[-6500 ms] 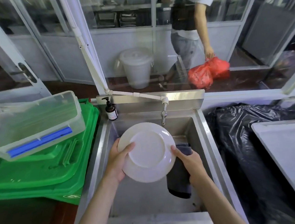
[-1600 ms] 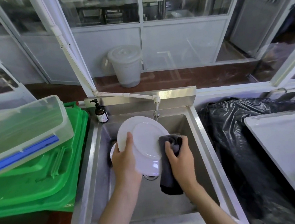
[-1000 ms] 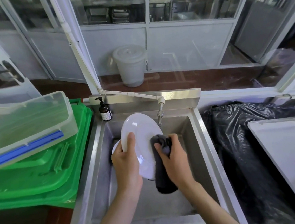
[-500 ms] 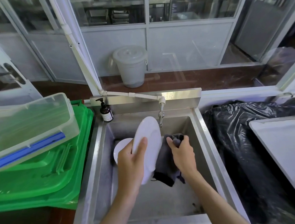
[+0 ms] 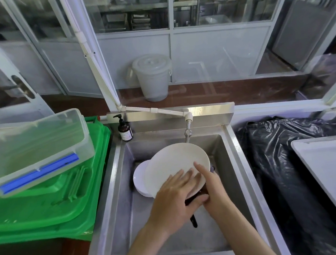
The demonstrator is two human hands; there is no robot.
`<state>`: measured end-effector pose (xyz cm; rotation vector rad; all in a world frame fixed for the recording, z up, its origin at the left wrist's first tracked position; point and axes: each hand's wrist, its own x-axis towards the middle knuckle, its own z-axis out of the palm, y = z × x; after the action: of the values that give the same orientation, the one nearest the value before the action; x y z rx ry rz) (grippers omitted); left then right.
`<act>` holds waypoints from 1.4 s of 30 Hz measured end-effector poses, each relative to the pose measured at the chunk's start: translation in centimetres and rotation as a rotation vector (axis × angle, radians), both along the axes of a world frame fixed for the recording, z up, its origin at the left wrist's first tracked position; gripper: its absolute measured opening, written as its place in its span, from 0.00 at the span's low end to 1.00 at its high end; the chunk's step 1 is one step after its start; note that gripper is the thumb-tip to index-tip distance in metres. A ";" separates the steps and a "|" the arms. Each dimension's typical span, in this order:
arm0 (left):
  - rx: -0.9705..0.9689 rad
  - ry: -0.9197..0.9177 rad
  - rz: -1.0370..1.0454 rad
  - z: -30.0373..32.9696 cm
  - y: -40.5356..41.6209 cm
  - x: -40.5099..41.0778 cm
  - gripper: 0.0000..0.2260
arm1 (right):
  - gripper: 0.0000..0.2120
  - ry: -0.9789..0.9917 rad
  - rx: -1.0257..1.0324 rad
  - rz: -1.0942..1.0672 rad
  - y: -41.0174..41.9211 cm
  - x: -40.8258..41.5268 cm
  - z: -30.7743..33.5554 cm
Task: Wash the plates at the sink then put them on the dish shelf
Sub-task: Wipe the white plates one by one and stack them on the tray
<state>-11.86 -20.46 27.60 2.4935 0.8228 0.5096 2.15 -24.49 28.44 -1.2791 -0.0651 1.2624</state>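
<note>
A white plate [image 5: 174, 163] is held tilted, its hollow side up, over the steel sink [image 5: 118, 194] just below the tap [image 5: 187, 132]. My left hand [image 5: 173, 200] grips its near rim, fingers spread on top and the thumb underneath. My right hand [image 5: 212, 186] holds a dark cloth [image 5: 193, 220] against the plate's underside, with the index finger lying over the rim. Most of the cloth is hidden by the plate and my hands. A second white plate [image 5: 140, 182] lies in the basin behind and to the left.
A brown soap pump bottle [image 5: 125, 131] stands at the sink's back left corner. Green crates [image 5: 47, 201] with a clear lidded box [image 5: 32, 147] fill the left side. A black bag [image 5: 277, 158] and a white tray [image 5: 333, 165] sit on the right.
The plate has turned from standing on edge to hollow side up. My left fingers now spread over its top, and the cloth has gone from its right side to underneath.
</note>
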 end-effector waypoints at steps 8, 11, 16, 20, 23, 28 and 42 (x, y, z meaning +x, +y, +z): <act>-0.454 -0.458 0.650 1.1 5.4 -1.3 0.20 | 0.13 -0.139 0.000 -0.134 -0.6 1.5 0.5; -1.237 -0.667 0.698 2.3 6.4 -1.1 0.14 | 0.16 -0.233 -0.006 -0.055 -1.2 1.5 1.2; -1.464 -0.691 0.764 2.5 6.6 -1.5 0.21 | 0.19 -0.408 -0.120 0.011 -2.2 2.4 0.0; -1.348 -0.728 0.825 2.4 6.4 -2.1 0.20 | 0.22 -0.334 -0.181 -0.118 -2.0 5.0 -1.1; -1.321 -0.721 0.846 3.0 5.7 -2.2 0.17 | 0.22 -0.498 -0.077 -0.200 -1.0 6.5 0.4; -1.312 -0.668 0.795 2.4 4.6 -0.7 0.15 | 0.24 -1.094 0.192 -0.026 1.4 4.6 3.5; -1.265 -0.925 0.868 3.3 5.6 -1.0 0.09 | 0.22 -1.766 0.120 0.338 -1.6 -0.1 -2.4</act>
<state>-12.82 -14.82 30.93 0.5609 1.2025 0.9017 2.06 -26.10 26.00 -1.9290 -1.5989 0.0096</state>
